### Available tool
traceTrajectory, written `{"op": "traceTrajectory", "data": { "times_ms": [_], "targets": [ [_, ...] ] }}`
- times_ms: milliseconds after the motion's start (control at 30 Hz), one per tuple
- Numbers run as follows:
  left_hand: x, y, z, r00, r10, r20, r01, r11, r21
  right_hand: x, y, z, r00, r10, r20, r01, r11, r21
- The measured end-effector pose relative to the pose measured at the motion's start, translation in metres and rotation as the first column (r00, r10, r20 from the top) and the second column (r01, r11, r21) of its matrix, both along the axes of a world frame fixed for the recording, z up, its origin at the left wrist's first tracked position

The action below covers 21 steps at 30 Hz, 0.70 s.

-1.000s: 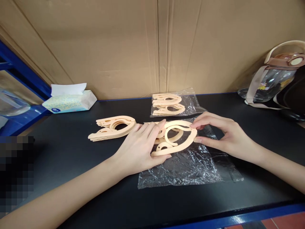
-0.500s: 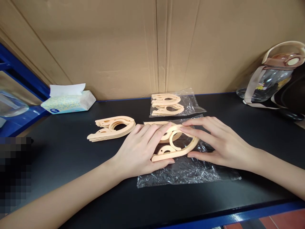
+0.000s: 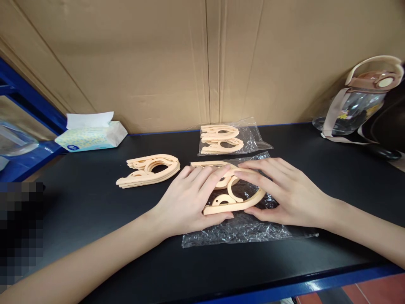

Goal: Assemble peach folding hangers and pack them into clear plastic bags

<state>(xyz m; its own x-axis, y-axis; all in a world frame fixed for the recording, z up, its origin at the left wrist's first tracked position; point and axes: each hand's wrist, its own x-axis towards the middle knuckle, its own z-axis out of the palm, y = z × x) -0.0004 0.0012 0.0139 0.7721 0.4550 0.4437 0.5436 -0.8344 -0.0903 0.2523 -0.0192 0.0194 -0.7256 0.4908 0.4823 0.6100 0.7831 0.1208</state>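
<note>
In the head view, several folded cream plastic folding hangers lie on a clear plastic bag in front of me. My left hand is closed on their left ends, its thumb along the near edge and its fingers over the far side. From the right, my right hand grips the rounded end between thumb and fingers. The fingers partly cover the hangers. Left of my left hand lies a stack of the same hangers, and farther back more hangers sit in another clear bag.
A tissue pack stands at the back left beside a blue metal frame. At the back right is a clear water bottle with a strap, next to a dark object. A cardboard wall closes off the back of the black table.
My right hand has slid slightly left, its fingers now reaching farther over the hangers' rounded end. My left hand keeps its hold, and the other stacks have not moved.
</note>
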Motion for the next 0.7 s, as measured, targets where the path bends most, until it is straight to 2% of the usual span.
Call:
{"op": "traceTrajectory", "data": {
  "times_ms": [167,300,433,600,700],
  "targets": [
    [0.001,-0.001,0.003,1.000,0.028,0.006,-0.027,0.997,-0.070,0.002,0.002,0.001,0.999,-0.001,-0.032,0.001,1.000,0.014],
    [-0.003,0.001,0.003,0.994,0.110,-0.005,-0.109,0.978,-0.180,0.012,0.007,0.003,0.997,-0.030,-0.070,0.028,0.999,-0.023],
    [-0.007,0.006,0.001,0.991,0.136,-0.018,-0.136,0.957,-0.257,0.027,0.014,0.010,0.994,-0.066,-0.092,0.058,0.994,-0.088],
    [-0.009,0.010,-0.003,0.990,0.129,-0.050,-0.137,0.947,-0.290,0.050,0.024,0.023,0.988,-0.105,-0.116,0.087,0.985,-0.151],
    [-0.009,0.011,-0.004,0.990,0.131,-0.045,-0.138,0.943,-0.302,0.065,0.029,0.029,0.982,-0.159,-0.098,0.132,0.963,-0.236]
  ]
}}
